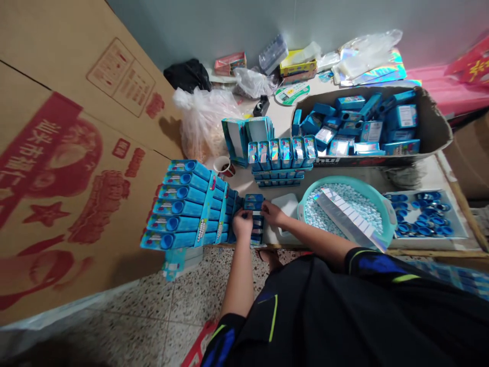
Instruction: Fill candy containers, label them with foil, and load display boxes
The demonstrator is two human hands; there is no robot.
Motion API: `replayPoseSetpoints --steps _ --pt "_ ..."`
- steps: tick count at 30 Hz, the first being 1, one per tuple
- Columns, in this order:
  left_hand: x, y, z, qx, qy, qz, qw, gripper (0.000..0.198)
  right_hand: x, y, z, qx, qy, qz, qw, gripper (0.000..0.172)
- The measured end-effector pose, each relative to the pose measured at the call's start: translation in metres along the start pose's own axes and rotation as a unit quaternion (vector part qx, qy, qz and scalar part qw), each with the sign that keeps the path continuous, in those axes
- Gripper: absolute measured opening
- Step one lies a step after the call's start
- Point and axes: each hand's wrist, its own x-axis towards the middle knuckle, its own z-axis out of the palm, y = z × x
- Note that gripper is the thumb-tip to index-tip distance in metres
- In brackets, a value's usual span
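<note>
My left hand (pixel 243 223) and my right hand (pixel 272 213) meet at a short row of small blue boxes (pixel 254 198) by the table's front edge. Between my fingertips lies a small pale strip (pixel 256 214), touched from both sides; the fingers of both hands are pressed together. Left of my hands stand long stacked rows of blue boxes (pixel 185 208). Behind them, more blue boxes stand upright in a row (pixel 281 153). A strip sheet with white labels (pixel 346 216) rests across a teal basin (pixel 389 224) of small white pellets.
A carton (pixel 439 127) full of blue boxes stands at the back right. A white tray (pixel 458 219) holds blue parts. Near the left stacks are a cup (pixel 224 166) and a plastic bag (pixel 202 122). A large cardboard box (pixel 87 153) fills the left.
</note>
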Motion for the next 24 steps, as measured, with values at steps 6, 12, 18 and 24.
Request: replayPoseSetpoints --steps 6,12,18,24 --pt "0.003 -0.017 0.005 0.004 0.019 -0.007 1.0 0.022 -0.01 -0.002 0.011 0.067 0.014 0.082 0.994 0.04" --pt "0.006 -0.002 -0.006 0.006 0.033 0.052 0.998 0.03 -0.039 -0.029 0.029 0.067 0.028 0.096 0.993 0.034" --pt "-0.044 0.02 0.007 -0.015 -0.009 0.231 0.973 0.04 -0.103 -0.03 -0.09 -0.012 0.154 -0.041 0.987 0.018" --pt "-0.084 0.052 0.048 -0.028 -0.165 0.446 0.879 0.026 -0.195 0.022 -0.22 -0.208 0.38 0.06 0.899 0.033"
